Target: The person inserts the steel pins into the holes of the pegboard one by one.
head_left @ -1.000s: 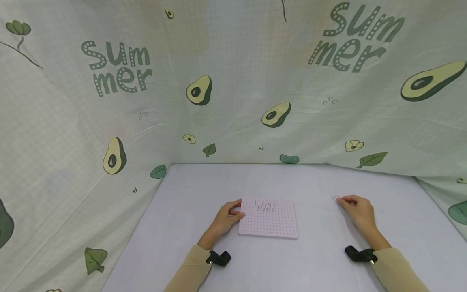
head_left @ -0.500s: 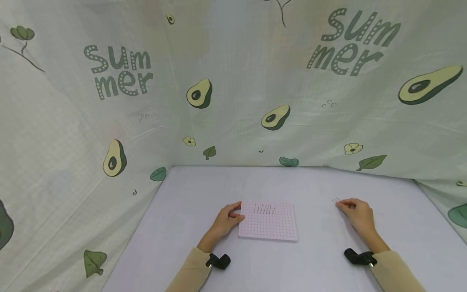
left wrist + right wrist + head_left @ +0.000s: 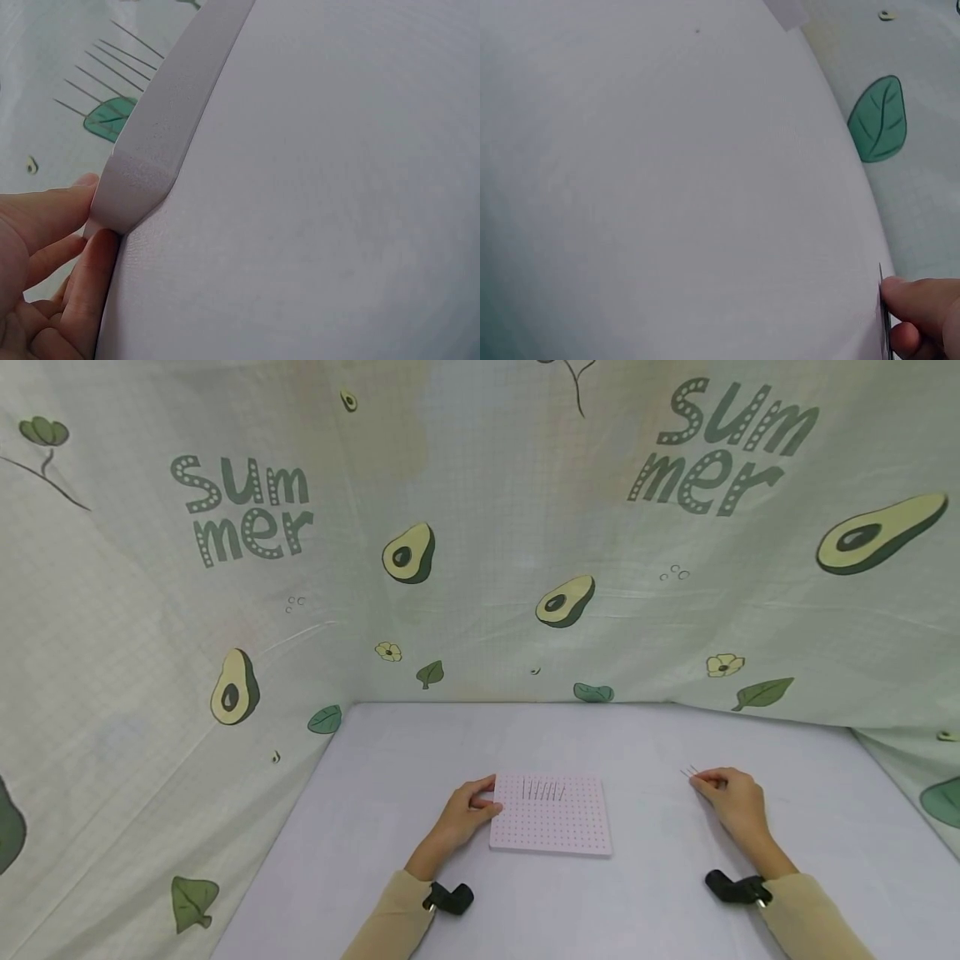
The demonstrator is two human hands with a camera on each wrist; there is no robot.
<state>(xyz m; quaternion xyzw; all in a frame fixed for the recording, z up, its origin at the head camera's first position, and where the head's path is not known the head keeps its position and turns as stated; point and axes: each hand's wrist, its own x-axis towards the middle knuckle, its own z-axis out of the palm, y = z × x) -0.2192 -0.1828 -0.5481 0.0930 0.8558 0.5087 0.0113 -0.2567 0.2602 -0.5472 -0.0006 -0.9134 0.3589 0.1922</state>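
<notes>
A pale pink pegboard [image 3: 551, 827] with rows of small holes lies on the white table. Several thin needles [image 3: 543, 791] stand in a row near its far edge; the left wrist view shows the needles [image 3: 112, 67] jutting from the board's face. My left hand [image 3: 459, 814] holds the board's left edge, and in the left wrist view its fingers [image 3: 94, 262] meet the board's corner. To the right of the board, my right hand [image 3: 738, 802] pinches thin needles [image 3: 687, 772] between thumb and fingers just over the table. Only their tips show past the fingertips.
White cloth covers the table [image 3: 645, 902]. A pale green curtain [image 3: 480, 643] printed with avocados and leaves hangs behind and at the sides. A black wrist camera is strapped on each forearm, by the beige sleeves [image 3: 397, 902].
The head view has tipped slightly, so everything sits a little lower. Between my right fingertips the needles have shifted a little. My left hand and the pegboard stay put.
</notes>
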